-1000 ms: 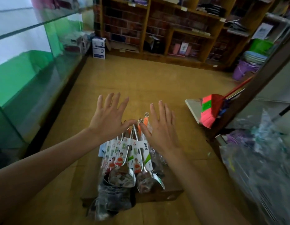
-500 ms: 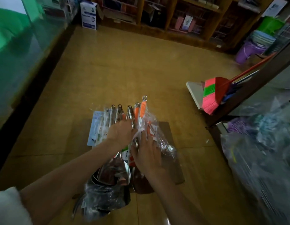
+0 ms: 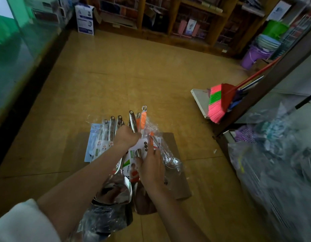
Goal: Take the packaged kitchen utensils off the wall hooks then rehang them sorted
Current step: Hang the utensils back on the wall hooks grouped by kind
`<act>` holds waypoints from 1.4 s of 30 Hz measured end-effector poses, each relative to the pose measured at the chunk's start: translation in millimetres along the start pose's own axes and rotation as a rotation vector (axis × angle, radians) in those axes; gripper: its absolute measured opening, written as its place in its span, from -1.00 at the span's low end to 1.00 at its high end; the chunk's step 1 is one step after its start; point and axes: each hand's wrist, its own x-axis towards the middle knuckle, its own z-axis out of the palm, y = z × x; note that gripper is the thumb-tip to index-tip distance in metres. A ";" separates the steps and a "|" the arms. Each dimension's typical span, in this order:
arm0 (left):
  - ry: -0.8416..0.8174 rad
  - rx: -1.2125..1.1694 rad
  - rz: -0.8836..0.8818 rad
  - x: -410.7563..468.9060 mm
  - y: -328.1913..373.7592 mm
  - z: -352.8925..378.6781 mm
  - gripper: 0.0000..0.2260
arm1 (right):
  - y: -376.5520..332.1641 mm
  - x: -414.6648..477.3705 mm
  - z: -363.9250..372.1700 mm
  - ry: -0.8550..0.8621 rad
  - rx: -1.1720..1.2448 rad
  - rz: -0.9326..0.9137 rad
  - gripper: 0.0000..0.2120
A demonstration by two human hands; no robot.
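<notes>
Spread open a moment ago, the left hand (image 3: 126, 139) now curls its fingers round the handles and the right hand (image 3: 152, 167) holds one pack of the packaged utensils (image 3: 111, 131), lower middle on the tabletop (image 3: 179, 180), so sorting seems begun.

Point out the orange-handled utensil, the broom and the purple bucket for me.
orange-handled utensil (image 3: 143, 119): head view, on its orange handle.
broom (image 3: 214, 109): head view, on the pink bristles.
purple bucket (image 3: 250, 57): head view, on its side wall.
</notes>
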 end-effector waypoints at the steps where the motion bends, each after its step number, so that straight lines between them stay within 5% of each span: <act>1: 0.004 -0.064 -0.001 -1.5 0.9 -1.4 -0.62 | -0.4 0.0 -2.3 0.005 0.001 -0.001 -0.28; 7: -0.008 -0.176 0.066 -28.4 35.3 -17.8 -0.70 | 2.0 -9.1 -38.2 0.015 0.087 -0.034 -0.30; 11: -0.021 -0.208 0.225 -61.1 105.0 -19.3 -0.58 | 5.3 -16.2 -92.2 0.171 0.085 -0.080 -0.34; 14: -0.038 -0.195 0.374 -101.6 166.2 -7.4 -0.71 | 21.5 -29.8 -148.3 0.277 0.103 -0.068 -0.35; 26: -0.244 -0.277 0.812 -304.3 344.9 93.9 -0.75 | 135.8 -139.8 -346.2 0.775 0.076 0.036 -0.39; 32: -0.355 -0.308 0.976 -409.9 397.4 154.3 -0.90 | 197.1 -214.5 -417.5 0.931 0.016 0.136 -0.36; 42: -0.589 -0.337 1.095 -570.0 441.1 243.0 -0.87 | 285.7 -348.5 -502.2 1.101 -0.036 0.331 -0.36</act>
